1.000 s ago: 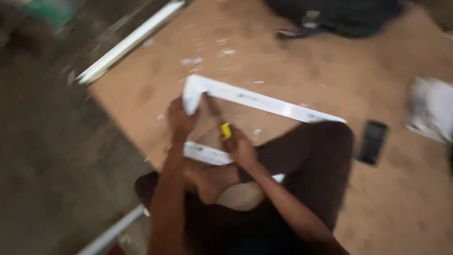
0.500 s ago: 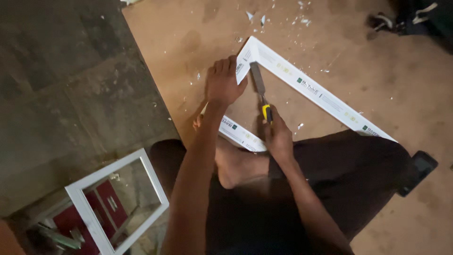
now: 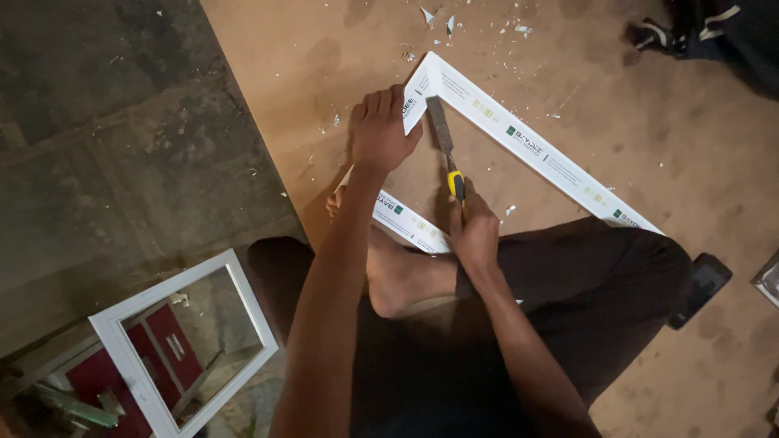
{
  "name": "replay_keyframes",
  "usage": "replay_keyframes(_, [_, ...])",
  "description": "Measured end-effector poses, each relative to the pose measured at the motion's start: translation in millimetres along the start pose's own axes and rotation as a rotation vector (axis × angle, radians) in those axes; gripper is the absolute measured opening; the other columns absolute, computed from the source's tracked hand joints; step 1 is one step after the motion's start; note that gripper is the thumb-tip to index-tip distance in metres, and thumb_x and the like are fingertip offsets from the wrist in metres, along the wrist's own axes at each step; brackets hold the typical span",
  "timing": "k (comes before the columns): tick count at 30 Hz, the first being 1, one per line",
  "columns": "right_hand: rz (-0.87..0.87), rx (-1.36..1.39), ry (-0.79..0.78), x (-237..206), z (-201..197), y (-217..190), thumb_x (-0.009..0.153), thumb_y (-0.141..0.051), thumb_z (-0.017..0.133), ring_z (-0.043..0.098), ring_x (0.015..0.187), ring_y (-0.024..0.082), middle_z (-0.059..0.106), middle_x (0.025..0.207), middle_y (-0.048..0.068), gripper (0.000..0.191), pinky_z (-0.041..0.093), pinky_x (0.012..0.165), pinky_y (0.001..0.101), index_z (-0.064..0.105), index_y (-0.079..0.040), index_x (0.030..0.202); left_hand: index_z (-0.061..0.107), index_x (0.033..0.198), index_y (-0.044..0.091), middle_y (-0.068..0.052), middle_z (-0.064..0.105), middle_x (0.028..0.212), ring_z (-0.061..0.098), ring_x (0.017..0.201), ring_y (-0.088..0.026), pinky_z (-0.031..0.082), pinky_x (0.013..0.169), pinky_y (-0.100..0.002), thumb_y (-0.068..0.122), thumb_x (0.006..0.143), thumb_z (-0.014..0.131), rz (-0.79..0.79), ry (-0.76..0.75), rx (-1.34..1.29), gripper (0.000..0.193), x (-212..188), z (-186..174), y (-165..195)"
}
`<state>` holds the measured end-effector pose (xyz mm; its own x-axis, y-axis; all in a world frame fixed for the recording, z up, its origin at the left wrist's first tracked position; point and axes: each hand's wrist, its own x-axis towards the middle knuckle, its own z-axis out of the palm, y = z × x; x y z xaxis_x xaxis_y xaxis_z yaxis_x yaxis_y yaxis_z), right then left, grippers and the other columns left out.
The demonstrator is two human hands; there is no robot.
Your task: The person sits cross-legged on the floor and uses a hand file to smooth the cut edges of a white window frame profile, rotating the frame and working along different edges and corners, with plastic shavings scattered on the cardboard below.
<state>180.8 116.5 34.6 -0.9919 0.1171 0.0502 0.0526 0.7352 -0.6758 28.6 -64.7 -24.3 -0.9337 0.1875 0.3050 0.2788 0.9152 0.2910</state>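
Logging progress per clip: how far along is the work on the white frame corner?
Done: white shavings already lie around the joined corner. In hand: the left hand pins the white frame on the board while the right hand drives the chisel into that corner. What is left cannot be judged.

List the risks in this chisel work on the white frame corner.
1. The left hand presses the frame right beside the chisel blade; a slip could cut its fingers.
2. A bare foot lies just behind the right hand, close to the tool, and white chips litter the board.
3. The frame is only hand-held at the corner, so it might shift under a push.
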Motion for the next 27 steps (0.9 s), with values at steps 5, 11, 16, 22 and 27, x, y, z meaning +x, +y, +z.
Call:
replay_keyframes(5, [0.013,0.013,0.013,0.3,3.4,-0.6,0.100,-0.013,0.061,0.068,0.084,0.048,0.068,0.095,0.032,0.042,0.053,0.070,0.0509,0.061,0.007,0.136,0.055,0.132,0.002,-0.011,0.062,0.113,0.058,0.108,-0.030,0.045,0.085,-0.047,0.044,0.081,0.071,0.030,0.041,0.020,0.068,0.6,1.6,0.2])
replay_keyframes(11, [-0.069,-0.011,0.045,1.2,7.1,7.0,0.105,-0.019,0.061,0.070,0.083,0.044,0.068,0.093,0.027,0.041,0.054,0.068,0.0467,0.061,0.005,0.138,0.054,0.131,0.003,-0.012,0.061,0.111,0.058,0.108,-0.031,0.045,0.086,-0.047,0.044,0.084,0.072,-0.004,-0.036,0.030,0.065,1.1,2.0,0.2])
replay_keyframes(16, [0.733,0.902,-0.276,14.9,-0.7,23.3,0.104,-0.026,0.053,0.057,0.053,0.020,0.067,0.081,0.012,0.035,0.041,0.048,0.0335,0.064,-0.005,0.129,0.054,0.131,0.003,-0.011,0.061,0.111,0.058,0.108,-0.030,0.045,0.086,-0.046,0.043,0.083,0.071,0.002,-0.004,0.027,0.065,1.0,-0.1,0.3])
replay_keyframes(22, [0.989,1.265,-0.303,23.5,-4.8,36.1,0.105,-0.032,0.050,0.064,0.058,0.017,0.070,0.086,0.009,0.035,0.048,0.048,0.0297,0.066,-0.002,0.111,0.054,0.130,0.002,-0.012,0.061,0.111,0.057,0.106,-0.030,0.045,0.085,-0.046,0.044,0.082,0.070,-0.002,-0.031,0.026,0.066,3.4,-3.1,0.7])
replay_keyframes(27, [0.470,0.371,-0.093,3.8,9.1,27.1,0.102,-0.026,0.066,0.050,0.053,0.019,0.056,0.070,0.011,0.030,0.039,0.048,0.0363,0.066,-0.004,0.123,0.055,0.131,0.002,-0.011,0.061,0.111,0.057,0.108,-0.030,0.045,0.087,-0.046,0.043,0.083,0.069,-0.014,-0.050,0.015,0.065,3.4,-3.3,0.7])
